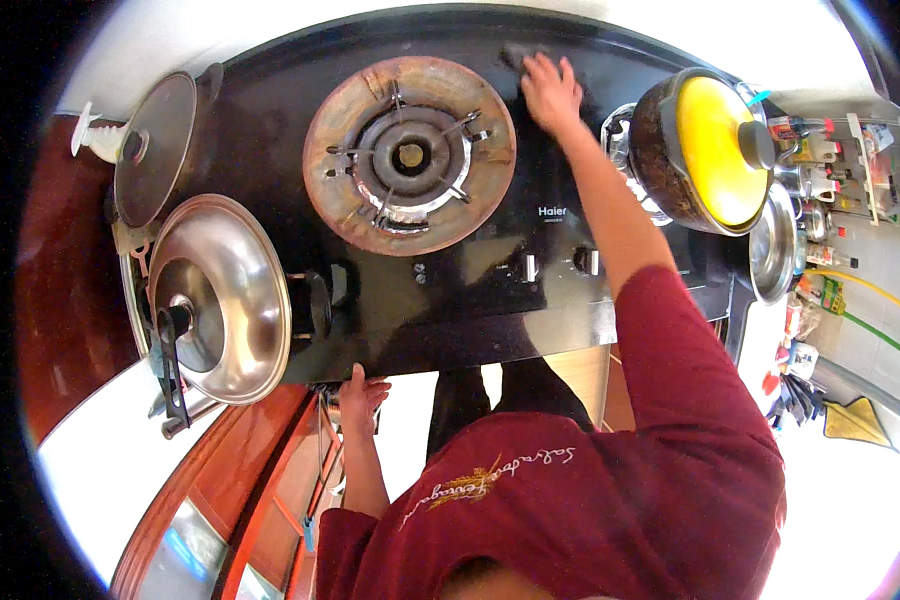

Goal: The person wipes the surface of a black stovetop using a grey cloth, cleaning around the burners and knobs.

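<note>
My right hand (552,92) reaches over the black glass stove top (440,300) to its far side, between the burner and the yellow-lidded pot. Its fingers are stretched out and the thumb stands apart. A blurred grey patch (520,55) lies at the fingertips; whether it is a cloth or a mark on the glass I cannot make out. At the stove's front edge, left of my body, my left hand (360,400) is held with thumb and fingers apart, holding nothing. The round burner (410,155), with a rusty brown drip pan and metal pot supports, sits bare at the middle.
On the right burner stands a dark pot with a yellow lid (715,150). A dark lidded pan (155,150) and a steel-lidded pan (220,300) crowd the left side. Two control knobs (530,268) are near the front. Bottles (815,150) and a steel bowl (772,245) line the right.
</note>
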